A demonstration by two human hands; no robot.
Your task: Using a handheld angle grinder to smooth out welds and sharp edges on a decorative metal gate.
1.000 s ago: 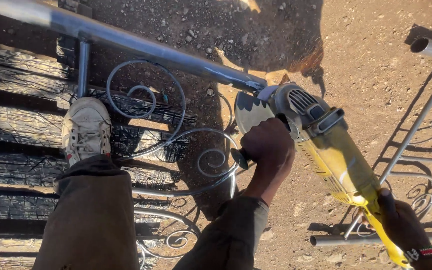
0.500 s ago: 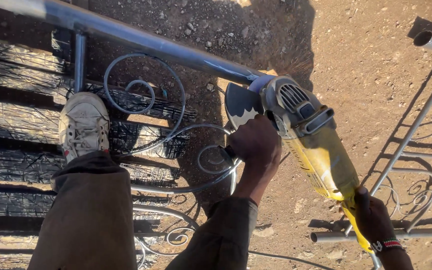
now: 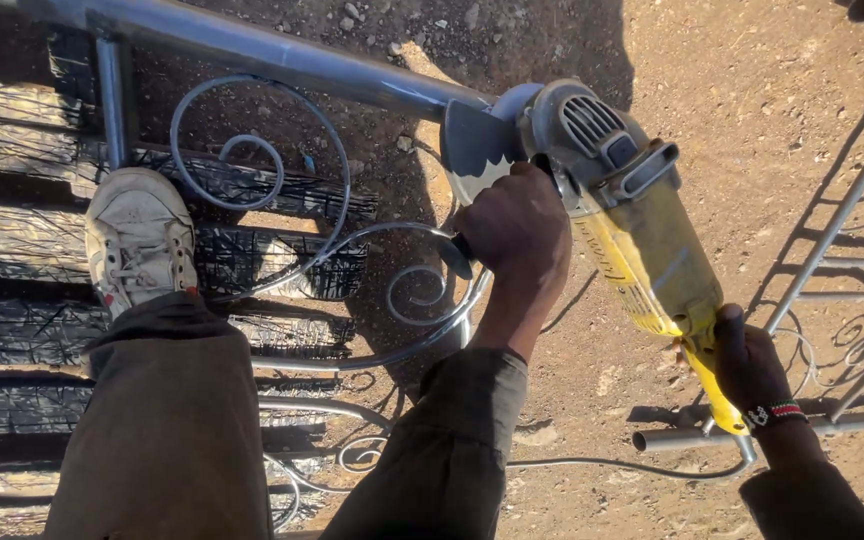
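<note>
Left hand (image 3: 517, 225) clamped round side handle, right hand (image 3: 752, 365) wrapped on rear grip of yellow angle grinder (image 3: 617, 215): two-point hold for control. Disc against steel tube (image 3: 282, 55); shoe (image 3: 137, 240) pinning scrollwork frame (image 3: 262, 165).

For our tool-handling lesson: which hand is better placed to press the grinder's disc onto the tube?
Probably left hand: it grips the grinder beside the disc guard; right hand holds its rear end.

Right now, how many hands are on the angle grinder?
2. The left hand grips the side handle beside the grey head of the angle grinder. The right hand holds the rear of the yellow body, wearing a beaded wristband.
</note>
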